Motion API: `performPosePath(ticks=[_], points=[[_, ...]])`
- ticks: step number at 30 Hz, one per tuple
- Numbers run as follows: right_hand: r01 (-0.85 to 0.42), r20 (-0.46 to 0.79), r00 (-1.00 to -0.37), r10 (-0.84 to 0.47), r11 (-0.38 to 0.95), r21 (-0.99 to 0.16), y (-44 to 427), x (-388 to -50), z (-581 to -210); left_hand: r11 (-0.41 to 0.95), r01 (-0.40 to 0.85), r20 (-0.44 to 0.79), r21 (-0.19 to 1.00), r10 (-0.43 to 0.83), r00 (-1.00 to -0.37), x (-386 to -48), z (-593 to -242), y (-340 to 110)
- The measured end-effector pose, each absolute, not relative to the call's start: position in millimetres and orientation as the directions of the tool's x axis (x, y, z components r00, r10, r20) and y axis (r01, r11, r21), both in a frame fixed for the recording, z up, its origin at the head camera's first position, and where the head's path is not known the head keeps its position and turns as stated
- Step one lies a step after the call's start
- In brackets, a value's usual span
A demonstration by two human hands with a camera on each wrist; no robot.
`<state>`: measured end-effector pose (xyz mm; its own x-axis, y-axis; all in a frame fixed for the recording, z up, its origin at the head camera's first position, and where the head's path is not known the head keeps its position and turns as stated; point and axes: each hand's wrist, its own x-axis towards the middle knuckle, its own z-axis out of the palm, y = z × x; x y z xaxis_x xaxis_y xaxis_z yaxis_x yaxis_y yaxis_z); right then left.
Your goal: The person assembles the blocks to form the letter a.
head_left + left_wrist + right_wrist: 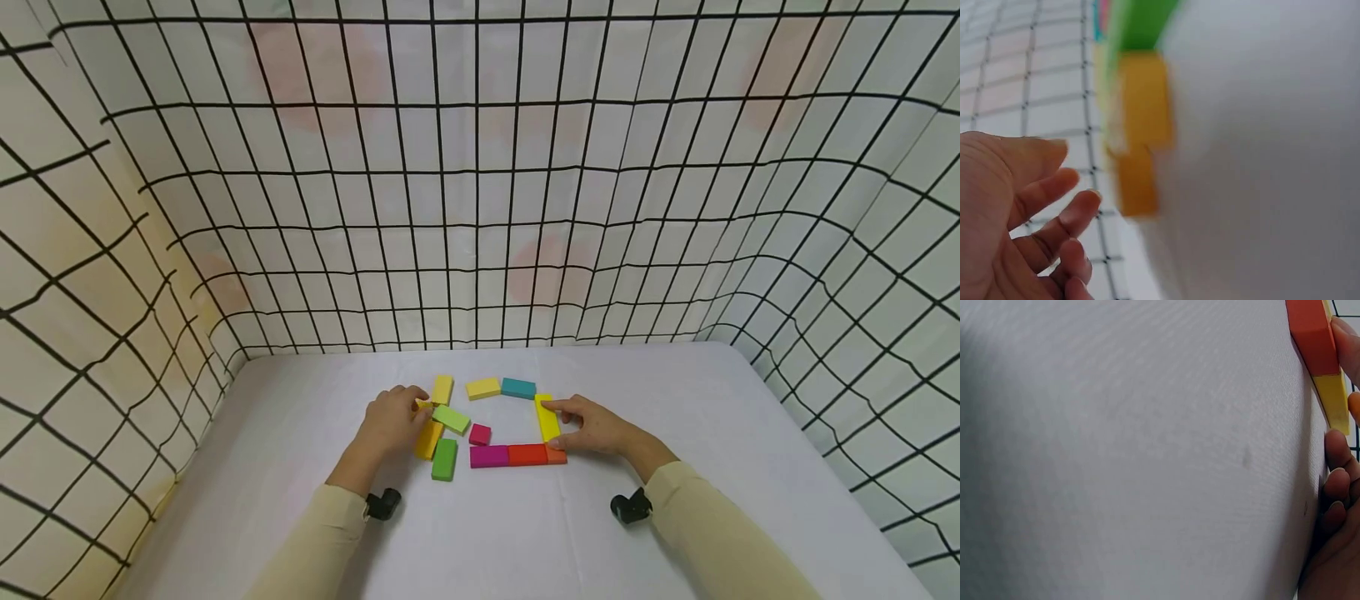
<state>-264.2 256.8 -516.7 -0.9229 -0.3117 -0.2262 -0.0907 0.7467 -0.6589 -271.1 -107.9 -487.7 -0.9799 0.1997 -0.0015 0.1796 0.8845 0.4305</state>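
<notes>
In the head view the right hand (596,429) touches a bright yellow block (549,423) with index finger and thumb. An orange block (556,456) lies at its near end, beside a red block (527,454) and a purple block (489,456). The right wrist view shows the right thumb (1347,350) against the orange and yellow blocks. My left hand (390,421) hovers by amber blocks (429,440); in the left wrist view its loosely bent fingers hold nothing visible. A light green block (452,419) and a green block (445,460) lie nearby.
Pale yellow blocks (483,388) and a teal block (518,388) form the far side of a loose ring. Inside it sits a small crimson block (480,434). A black wire grid (476,225) stands around the white table (487,542).
</notes>
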Motion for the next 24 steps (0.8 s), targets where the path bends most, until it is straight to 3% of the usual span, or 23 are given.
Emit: performPosePath(ticks=[12, 18, 24], points=[[-0.106, -0.213, -0.923, -0.319, 0.746, -0.658, 258, -265, -517, 0.765, 0.045, -0.244, 0.643, 0.26, -0.934, -282, -499, -141], [-0.095, -0.225, -0.923, -0.313, 0.75, -0.655, 257, -266, -517, 0.775, 0.054, -0.303, 0.63, 0.309, -0.902, -276, -490, -152], [-0.084, -0.231, -0.924, -0.305, 0.751, -0.655, 258, -266, -518, 0.792, 0.053, -0.272, 0.608, 0.271, -0.923, -273, -497, -155]])
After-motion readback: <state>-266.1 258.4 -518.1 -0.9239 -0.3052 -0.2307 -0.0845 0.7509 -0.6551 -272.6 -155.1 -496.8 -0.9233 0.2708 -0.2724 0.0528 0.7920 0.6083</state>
